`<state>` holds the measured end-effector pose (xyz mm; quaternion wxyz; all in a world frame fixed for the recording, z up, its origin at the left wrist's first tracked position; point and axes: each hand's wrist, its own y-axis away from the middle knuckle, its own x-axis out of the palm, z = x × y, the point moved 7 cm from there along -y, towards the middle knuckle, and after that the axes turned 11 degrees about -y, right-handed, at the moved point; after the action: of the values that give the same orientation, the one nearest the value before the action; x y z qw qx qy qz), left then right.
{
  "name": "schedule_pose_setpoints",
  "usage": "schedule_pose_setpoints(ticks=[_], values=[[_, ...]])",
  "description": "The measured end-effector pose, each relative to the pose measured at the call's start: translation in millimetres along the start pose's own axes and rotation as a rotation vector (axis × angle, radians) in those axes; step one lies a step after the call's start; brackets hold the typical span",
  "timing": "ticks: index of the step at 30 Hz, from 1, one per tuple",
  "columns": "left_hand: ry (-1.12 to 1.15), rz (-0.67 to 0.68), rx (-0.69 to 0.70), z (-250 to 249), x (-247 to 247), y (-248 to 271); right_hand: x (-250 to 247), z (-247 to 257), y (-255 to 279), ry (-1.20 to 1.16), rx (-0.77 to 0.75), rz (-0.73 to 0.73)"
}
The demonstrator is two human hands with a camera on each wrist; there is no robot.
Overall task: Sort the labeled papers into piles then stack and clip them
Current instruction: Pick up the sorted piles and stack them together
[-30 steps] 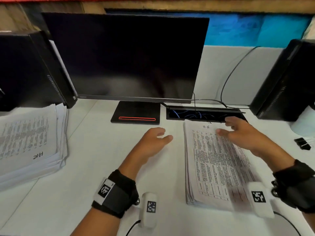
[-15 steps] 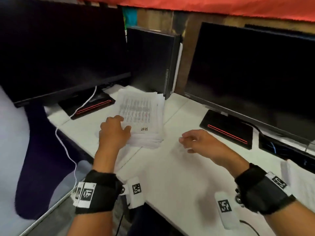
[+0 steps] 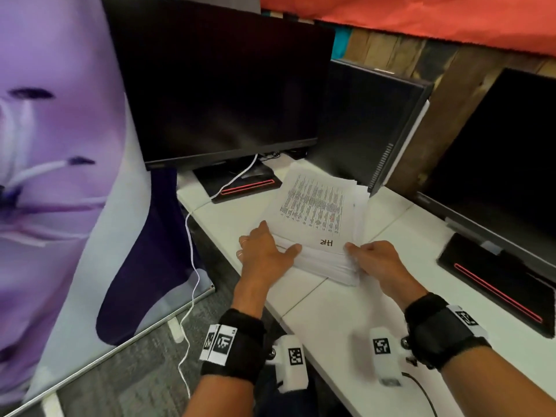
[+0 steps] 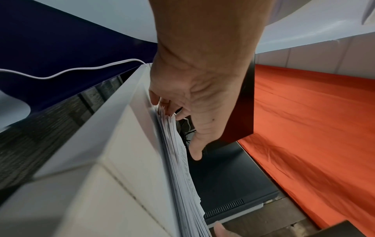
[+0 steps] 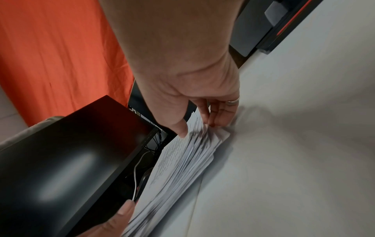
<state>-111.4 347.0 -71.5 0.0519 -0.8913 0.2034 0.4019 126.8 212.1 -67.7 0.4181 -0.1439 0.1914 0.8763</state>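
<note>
Left hand: the left hand (image 3: 264, 254) grips the near left corner of the paper pile (image 3: 316, 224). Its thumb lies on top and its fingers curl at the pile's left edge.
Right hand: the right hand (image 3: 376, 260) grips the near right corner of the same pile. Its thumb (image 5: 180, 126) presses on the top sheet and its fingers (image 5: 219, 112) curl down beside the edge.
Paper pile: one thick, messy pile lies on the white worktop (image 3: 346, 320). The top sheet says "HR".
Where: the pile sits between two dark screens, in front of one black computer box (image 3: 370, 127).
Screens: two, one left (image 3: 222, 85), one right (image 3: 505, 152).
Cable: one white cable (image 3: 192, 266) hangs off the worktop's left end.
</note>
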Motion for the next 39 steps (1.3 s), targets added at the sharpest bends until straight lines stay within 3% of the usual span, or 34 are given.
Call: schedule_pose_setpoints(ticks=[5,13,23,29,35,39], values=[[0.105,-0.037,-0.046,7.8,-5.2,-8.3,-0.2,16.0,6.6,0.024,-0.084,-0.04],[0.076,-0.106,-0.028,7.1,-3.0,-11.1,-3.6,12.1,-6.8,-0.138,-0.006,-0.051],[0.294,-0.18,0.019,1.3,-0.4,-17.6,1.5,-10.3,-18.8,-0.091,0.004,0.0],[0.337,-0.168,-0.112,1.1,-6.0,-24.9,0.9,-23.8,-21.9,-0.107,0.056,-0.013],[0.174,-0.191,-0.165,-0.7,-1.5,-28.4,-0.1,-28.9,-23.1,-0.173,0.074,-0.006],[0.16,-0.26,-0.075,-15.3,-8.2,-22.2,-2.8,-29.8,-22.5,-0.22,0.082,0.049]])
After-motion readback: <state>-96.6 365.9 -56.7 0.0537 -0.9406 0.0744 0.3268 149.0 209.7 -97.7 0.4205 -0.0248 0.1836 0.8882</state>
